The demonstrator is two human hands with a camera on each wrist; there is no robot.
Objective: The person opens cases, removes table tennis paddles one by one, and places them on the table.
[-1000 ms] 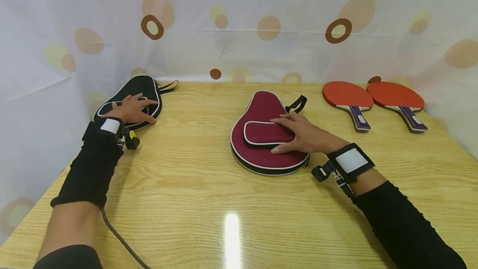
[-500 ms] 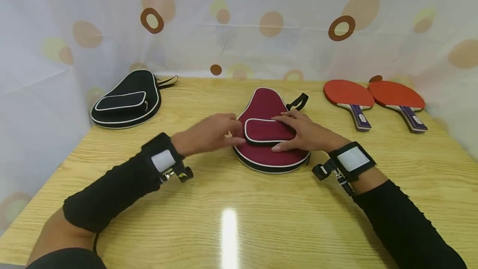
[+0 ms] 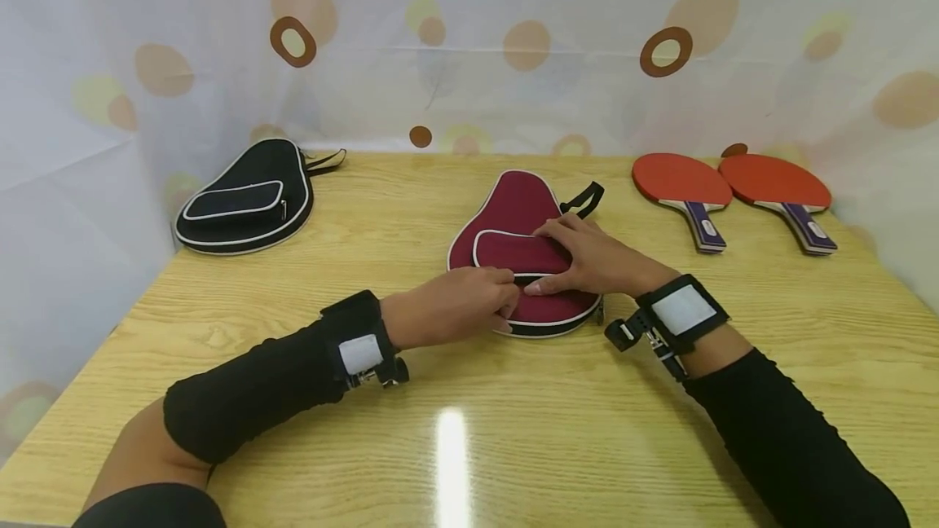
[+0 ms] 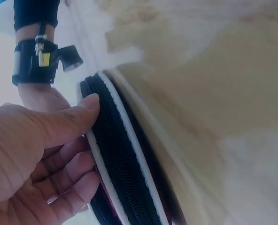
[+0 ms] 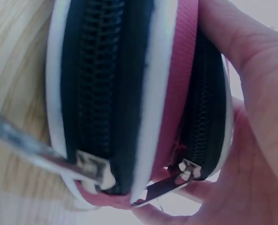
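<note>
A dark red table tennis paddle case [image 3: 522, 200] with white piping lies flat on the table in the head view. My right hand [image 3: 605, 261] grips its raised front pocket [image 3: 513, 251], fingers at the upper edge and thumb at the lower. At the case's lower left rim, my left hand [image 3: 460, 306] has its fingers curled. The left wrist view has the left thumb [image 4: 89, 105] on the black zipped side band [image 4: 118, 159], other fingers bent against the front. Two metal zipper pulls, one on the main zip [image 5: 94, 171] and one on the pocket zip [image 5: 188, 171], show in the right wrist view.
A black paddle case [image 3: 271, 165] with white piping lies at the back left. Two red paddles [image 3: 678, 178] with purple handles lie at the back right. A patterned cloth [image 3: 469, 47] hangs behind the wooden table [image 3: 352, 446].
My left hand has left the black case and come right to the lower left rim of the red case, its fingers now curled there. The right hand has stayed on the pocket.
</note>
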